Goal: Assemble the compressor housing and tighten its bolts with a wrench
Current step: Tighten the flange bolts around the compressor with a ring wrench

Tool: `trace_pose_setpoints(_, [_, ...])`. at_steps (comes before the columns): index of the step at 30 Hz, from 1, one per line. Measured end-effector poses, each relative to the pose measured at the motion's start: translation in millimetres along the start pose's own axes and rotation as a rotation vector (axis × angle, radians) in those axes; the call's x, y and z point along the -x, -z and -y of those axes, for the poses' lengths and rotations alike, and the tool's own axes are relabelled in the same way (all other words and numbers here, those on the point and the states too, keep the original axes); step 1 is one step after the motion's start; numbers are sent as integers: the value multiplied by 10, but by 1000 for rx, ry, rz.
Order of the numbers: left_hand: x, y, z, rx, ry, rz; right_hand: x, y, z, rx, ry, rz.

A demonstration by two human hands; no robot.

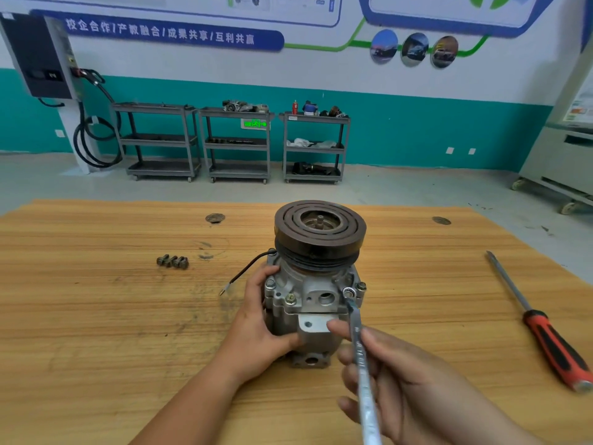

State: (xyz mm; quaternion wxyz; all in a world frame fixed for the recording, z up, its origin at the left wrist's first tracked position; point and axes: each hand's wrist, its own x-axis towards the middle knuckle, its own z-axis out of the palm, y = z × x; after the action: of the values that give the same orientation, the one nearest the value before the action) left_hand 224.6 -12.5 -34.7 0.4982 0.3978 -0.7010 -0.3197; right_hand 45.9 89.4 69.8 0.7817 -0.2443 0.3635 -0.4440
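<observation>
Compressor housing [308, 303] stands upright near the middle of the wooden worktop [96, 316], with its dark grooved pulley [319, 229] on top and the cast grey body below. A thin black wire [247, 271] runs from the upper left of the body down to the worktop surface.

The left hand [260, 326] grips the left side of the body, fingers curled around its flank and thumb pressed against the lower front. The right hand [394, 377] holds the shaft of a silver wrench [361, 358], thumb on top and fingers curled beneath it. The ring end of the wrench sits over a bolt at the front right of the flange. Other fitted bolts show on the flange: one at the front [290, 298], one on the left [270, 283] and one on the far right [361, 286].

Three loose bolts [172, 261] lie together on the worktop, well to the left of the housing. A screwdriver [542, 326] with a red and black handle lies far to the right, its tip pointing away. Three grey tool carts [236, 144] stand against the teal wall behind.
</observation>
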Motion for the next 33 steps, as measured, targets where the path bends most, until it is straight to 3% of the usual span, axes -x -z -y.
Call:
trace_pose_setpoints(5, [-118, -1, 16, 35, 69, 33, 113, 232, 357, 296, 20, -119])
trace_pose_setpoints(9, [-224, 32, 67, 46, 90, 62, 157, 243, 597, 690, 38, -8])
trace_pose_setpoints(12, [-281, 54, 117, 55, 100, 83, 125, 249, 834, 1232, 119, 62])
trace_pose_setpoints(15, [-278, 48, 141, 96, 140, 71, 4, 262, 1124, 1935, 196, 6])
trace_pose_setpoints(17, [-267, 40, 151, 93, 142, 46, -101, 226, 1289, 2186, 208, -46])
trace_pose_setpoints(24, [-265, 17, 125, 32, 110, -22, -484, 172, 1496, 2304, 177, 74])
trace_pose_setpoints(33, [-229, -27, 86, 38, 63, -65, -697, 68, 1604, 2294, -14, 164])
